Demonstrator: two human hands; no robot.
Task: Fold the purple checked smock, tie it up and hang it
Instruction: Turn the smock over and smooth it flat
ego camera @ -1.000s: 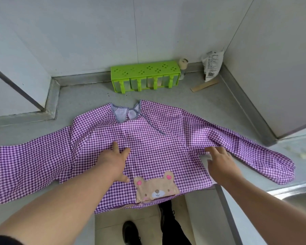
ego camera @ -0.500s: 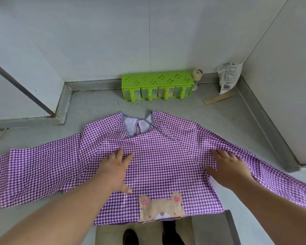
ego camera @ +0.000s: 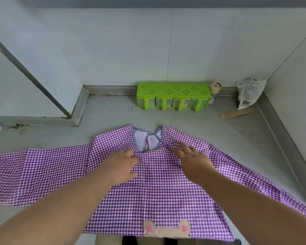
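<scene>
The purple checked smock (ego camera: 159, 195) lies spread flat, front up, on the grey counter (ego camera: 109, 119), sleeves stretched out to both sides. Its striped collar points away from me, and a beige bear patch (ego camera: 166, 230) sits at the near hem. My left hand (ego camera: 121, 166) rests palm down on the chest just left of the collar, its fingertips bent into the cloth. My right hand (ego camera: 193, 160) lies flat with fingers spread on the cloth right of the collar, near the right shoulder.
A green perforated rack (ego camera: 173, 96) stands against the back wall. Beside it are a small roll (ego camera: 215, 86), a white printed bag (ego camera: 249, 92) in the right corner and a wooden strip (ego camera: 237, 114). White walls close in the counter at left, back and right.
Both hands slid up the smock from the middle toward the collar. The right hand came in from the right sleeve seam. The view tilted up, so the bear patch now sits at the bottom edge.
</scene>
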